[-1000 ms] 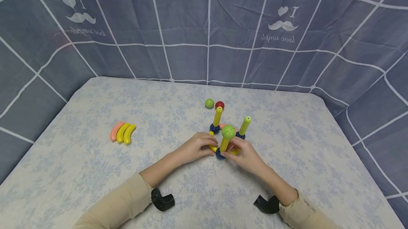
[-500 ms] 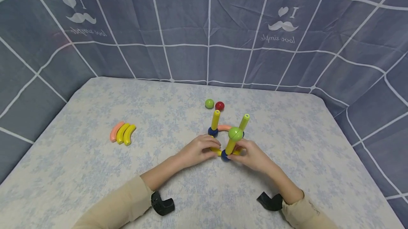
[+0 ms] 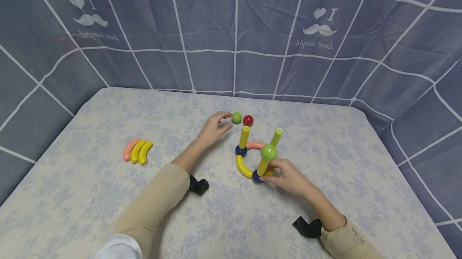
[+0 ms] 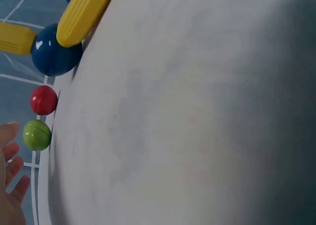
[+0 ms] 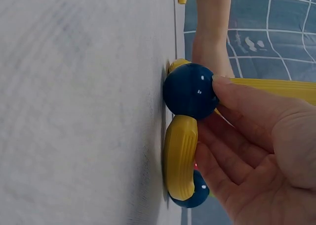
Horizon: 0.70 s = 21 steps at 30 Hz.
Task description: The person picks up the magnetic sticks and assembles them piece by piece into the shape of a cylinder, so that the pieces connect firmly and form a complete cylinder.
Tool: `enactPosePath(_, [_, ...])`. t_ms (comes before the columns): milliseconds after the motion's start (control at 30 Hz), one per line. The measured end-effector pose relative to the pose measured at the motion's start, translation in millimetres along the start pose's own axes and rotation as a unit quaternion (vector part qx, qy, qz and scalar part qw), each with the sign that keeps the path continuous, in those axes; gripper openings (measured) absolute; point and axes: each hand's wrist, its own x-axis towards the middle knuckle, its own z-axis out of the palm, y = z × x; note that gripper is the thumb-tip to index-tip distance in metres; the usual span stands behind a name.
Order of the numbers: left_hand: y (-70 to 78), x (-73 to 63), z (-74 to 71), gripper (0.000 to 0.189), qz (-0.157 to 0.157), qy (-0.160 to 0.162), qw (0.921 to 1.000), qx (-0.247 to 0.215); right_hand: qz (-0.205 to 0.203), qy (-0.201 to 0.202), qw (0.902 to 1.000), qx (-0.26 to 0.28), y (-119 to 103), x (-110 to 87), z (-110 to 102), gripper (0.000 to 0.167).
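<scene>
A ring-shaped build of stick-and-ball pieces stands right of centre. A yellow curved stick (image 3: 243, 167) and a pink curved stick (image 3: 255, 145) link its dark blue balls. A yellow upright stick (image 3: 262, 166) rises from the front blue ball (image 3: 257, 176), topped by a green ball (image 3: 268, 152). My right hand (image 3: 288, 177) holds the build here; in the right wrist view, the thumb presses the blue ball (image 5: 191, 91) with fingers behind it. My left hand (image 3: 213, 128), fingers parted and holding nothing, reaches beside a loose green ball (image 3: 236, 117), apparently just short of it.
A loose red ball (image 3: 248, 120) lies right of the loose green one. Two more upright sticks, one yellow (image 3: 244, 136) and one yellow-green (image 3: 276, 138), rise from the build's rear. Several curved sticks (image 3: 138, 151) lie together at left. A patterned cloth (image 3: 216, 219) covers the table.
My left hand has let go of the build's left side and moved to the loose green ball at the back. The build shifted slightly right and nearer, with my right hand still on it.
</scene>
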Motion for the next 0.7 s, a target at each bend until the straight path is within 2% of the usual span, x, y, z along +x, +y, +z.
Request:
enactPosePath(100, [-4.7, 13.9, 5.2, 0.043, 0.001, -0.033, 0.9993, 0.019, 0.000, 0.001, 1.0000, -0.002, 0.2, 0.5, 0.1, 0.017])
enactPosePath(200, [-6.8, 23.5, 10.0, 0.047, 0.012, -0.050, 0.9983, 0.026, 0.000, 0.002, 1.0000, -0.004, 1.0, 0.5, 0.7, 0.017])
enactPosePath(300, [-6.3, 29.3, 12.4, 0.045, 0.013, -0.068, 0.9972, 0.029, -0.002, 0.002, 1.0000, -0.006, 1.2, 0.6, 0.7, 0.017])
enactPosePath(400, [-6.3, 31.6, 14.5, 0.040, -0.003, -0.080, 0.9960, 0.038, -0.003, 0.001, 1.0000, -0.006, 1.6, 0.5, 0.8, 0.017])
enactPosePath(567, [-8.4, 29.8, 17.9, 0.036, -0.033, -0.073, 0.9955, 0.050, -0.006, 0.002, 1.0000, -0.006, 1.9, 0.6, 0.8, 0.017])
enactPosePath(700, [-10.2, 25.7, 18.8, 0.035, -0.032, -0.048, 0.9979, 0.029, -0.010, 0.004, 0.9999, -0.005, 2.1, 0.4, 0.9, 0.016])
